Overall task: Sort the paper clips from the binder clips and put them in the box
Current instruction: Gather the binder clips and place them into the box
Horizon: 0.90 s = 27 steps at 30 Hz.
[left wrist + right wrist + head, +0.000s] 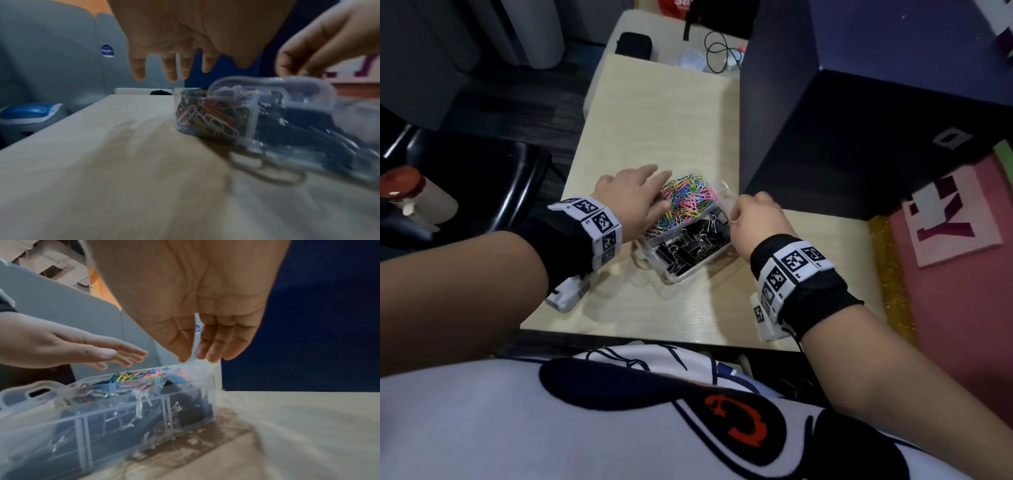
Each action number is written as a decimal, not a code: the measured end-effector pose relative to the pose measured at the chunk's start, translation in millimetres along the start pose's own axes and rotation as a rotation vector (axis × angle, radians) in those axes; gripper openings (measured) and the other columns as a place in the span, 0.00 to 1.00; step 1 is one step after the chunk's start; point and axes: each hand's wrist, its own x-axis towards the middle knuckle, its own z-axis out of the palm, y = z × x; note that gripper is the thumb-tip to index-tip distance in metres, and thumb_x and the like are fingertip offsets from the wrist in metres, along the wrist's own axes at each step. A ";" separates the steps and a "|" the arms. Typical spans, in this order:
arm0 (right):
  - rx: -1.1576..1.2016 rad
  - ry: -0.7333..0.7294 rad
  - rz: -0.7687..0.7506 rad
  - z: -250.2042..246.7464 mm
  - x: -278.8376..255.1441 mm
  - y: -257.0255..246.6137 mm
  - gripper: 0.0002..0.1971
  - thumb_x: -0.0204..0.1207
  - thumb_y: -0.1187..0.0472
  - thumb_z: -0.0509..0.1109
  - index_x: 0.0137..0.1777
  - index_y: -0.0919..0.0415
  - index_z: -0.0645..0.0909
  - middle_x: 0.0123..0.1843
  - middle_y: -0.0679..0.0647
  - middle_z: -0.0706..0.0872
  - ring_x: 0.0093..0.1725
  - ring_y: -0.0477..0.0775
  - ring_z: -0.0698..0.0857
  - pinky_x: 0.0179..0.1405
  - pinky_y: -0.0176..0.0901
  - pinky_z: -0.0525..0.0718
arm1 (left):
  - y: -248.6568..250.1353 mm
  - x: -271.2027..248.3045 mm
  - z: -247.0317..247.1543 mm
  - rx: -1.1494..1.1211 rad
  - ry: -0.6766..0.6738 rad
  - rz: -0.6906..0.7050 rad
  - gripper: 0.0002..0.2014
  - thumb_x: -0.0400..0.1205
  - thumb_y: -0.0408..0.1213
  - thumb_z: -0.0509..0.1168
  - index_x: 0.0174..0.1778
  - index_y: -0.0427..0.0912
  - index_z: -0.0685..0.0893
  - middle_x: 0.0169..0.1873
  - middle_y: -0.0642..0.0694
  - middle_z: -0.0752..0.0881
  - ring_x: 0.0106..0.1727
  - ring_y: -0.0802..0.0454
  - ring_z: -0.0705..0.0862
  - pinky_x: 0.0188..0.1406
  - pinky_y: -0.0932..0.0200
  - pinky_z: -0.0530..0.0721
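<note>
Paper clips: your coloured paper clips (688, 200) already fill the far compartment of the clear box (671, 274).
Binder clips: the black binder clips (688, 248) sit in the near compartment, kept apart.
Table: you have no loose clips visible on the table (654, 113), so sorting looks finished.
Left hand: your left hand (631, 198) lies flat, fingers straight, over the paper clips.
Right hand: your right hand (755, 219) pinches a clear tab at the box's far right corner.
Left to do: probably only closing the box.
</note>
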 end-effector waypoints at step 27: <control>0.014 -0.273 0.167 4.0 -17.7 43.4 0.19 0.84 0.52 0.56 0.58 0.63 0.84 0.54 0.61 0.88 0.55 0.63 0.85 0.51 0.47 0.81 | 30.3 -16.1 9.1 -0.233 -0.199 -0.280 0.07 0.82 0.43 0.67 0.50 0.44 0.83 0.31 0.49 0.84 0.45 0.48 0.85 0.45 0.57 0.78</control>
